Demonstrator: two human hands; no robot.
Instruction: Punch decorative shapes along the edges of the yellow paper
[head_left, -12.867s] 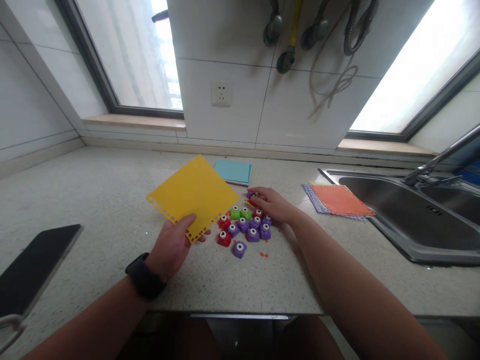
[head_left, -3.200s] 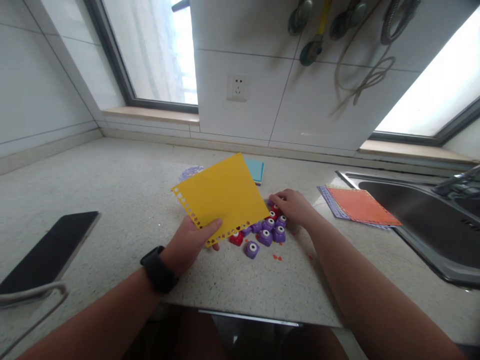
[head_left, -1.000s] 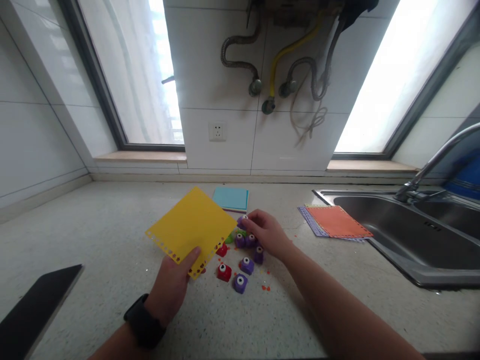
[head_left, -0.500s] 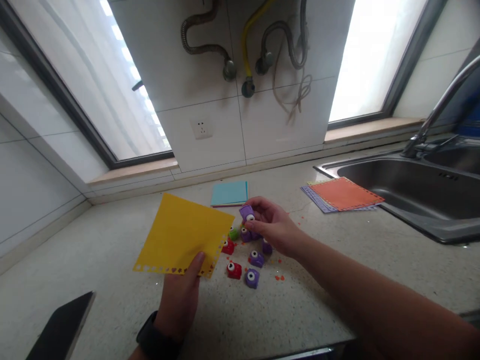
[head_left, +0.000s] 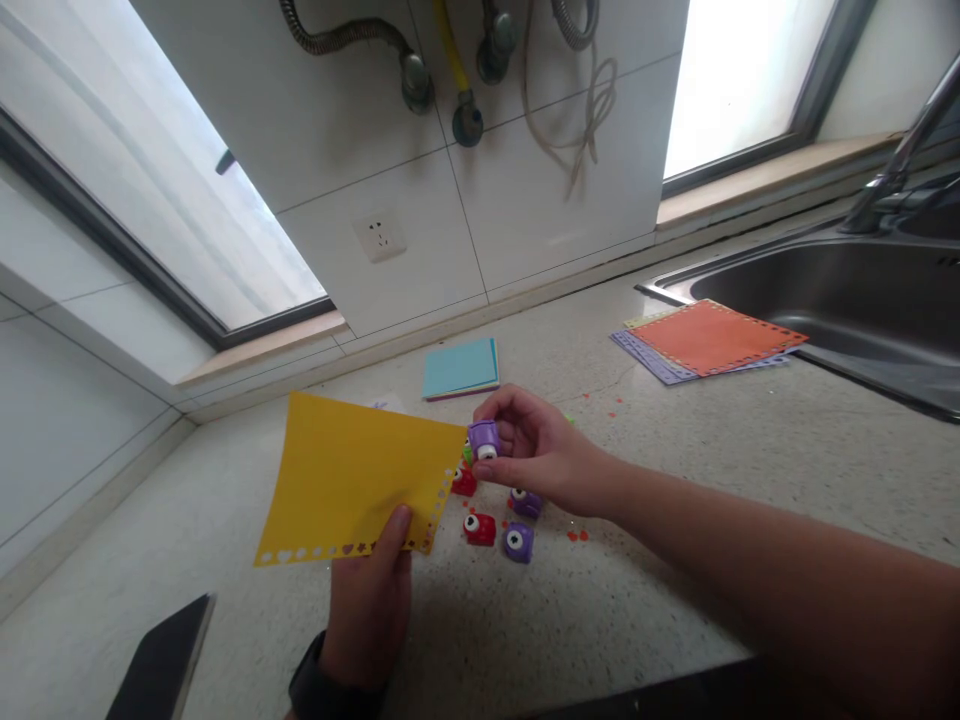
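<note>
My left hand (head_left: 379,590) grips a yellow sheet (head_left: 352,470) by its lower edge, thumb on top. Small cut-out shapes run along the sheet's bottom and right edges. Between the thumb and fingers of my right hand (head_left: 551,450) is a purple craft punch (head_left: 484,440), close to the sheet's right corner. Below it on the counter lie a red punch (head_left: 480,528), another purple punch (head_left: 518,541) and several more, some partly hidden by my right hand and the sheet.
Blue paper squares (head_left: 459,368) are stacked near the wall. An orange punched sheet (head_left: 712,337) tops a pile beside the sink (head_left: 840,330). A dark flat object (head_left: 165,655) lies at the lower left. Orange paper bits (head_left: 577,536) dot the counter.
The view has shifted and tilted. The purple punch in my right hand has turned and come nearer the yellow sheet's right corner; the sheet has tilted slightly.
</note>
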